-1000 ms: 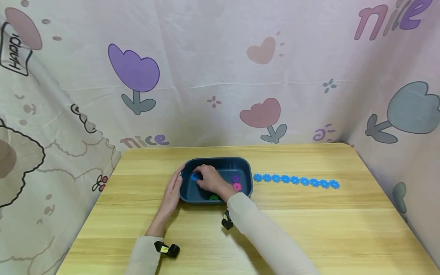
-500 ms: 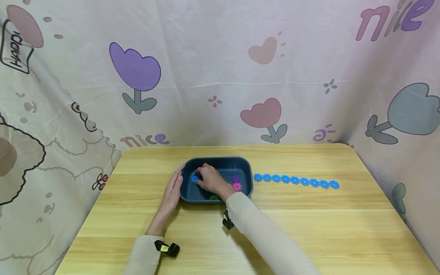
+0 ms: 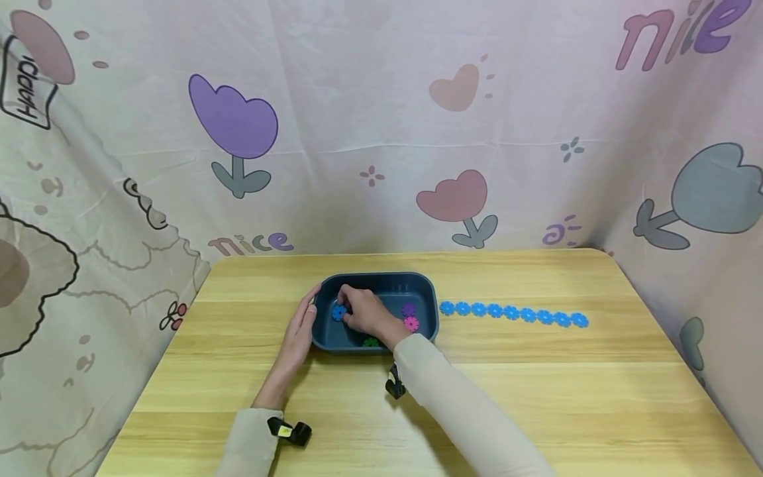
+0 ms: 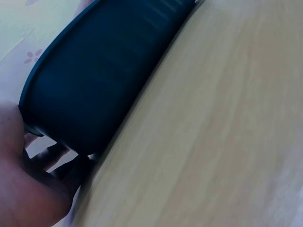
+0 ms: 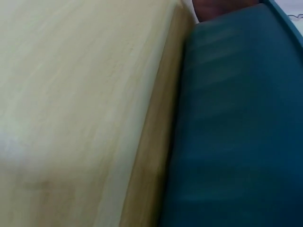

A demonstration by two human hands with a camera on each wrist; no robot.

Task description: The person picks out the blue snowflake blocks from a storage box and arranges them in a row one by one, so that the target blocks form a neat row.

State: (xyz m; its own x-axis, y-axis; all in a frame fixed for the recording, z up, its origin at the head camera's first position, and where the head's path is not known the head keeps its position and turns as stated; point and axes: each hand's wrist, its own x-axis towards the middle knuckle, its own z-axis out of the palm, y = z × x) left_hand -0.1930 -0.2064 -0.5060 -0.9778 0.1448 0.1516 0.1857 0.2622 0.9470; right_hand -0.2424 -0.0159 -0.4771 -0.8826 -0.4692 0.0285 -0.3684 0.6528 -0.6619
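Observation:
A dark blue tray stands on the wooden table. My left hand rests along its left end, fingers extended against the outer wall; the left wrist view shows this hand at the tray's end wall. Inside the tray, my right hand has its fingers bent, with thumb and forefinger pinching a blue flower-shaped snowflake disc. A purple disc, a pink disc and a green disc lie on the tray floor. The right wrist view shows mostly the tray's outer wall.
A row of several blue snowflake discs runs rightward across the table from beside the tray's right end. A printed cloth hangs behind the table and at both sides. Each wrist wears a small black camera.
The blue disc at my right fingertips has shifted slightly towards me and shows more of its face. My left hand and the tray have stayed in place.

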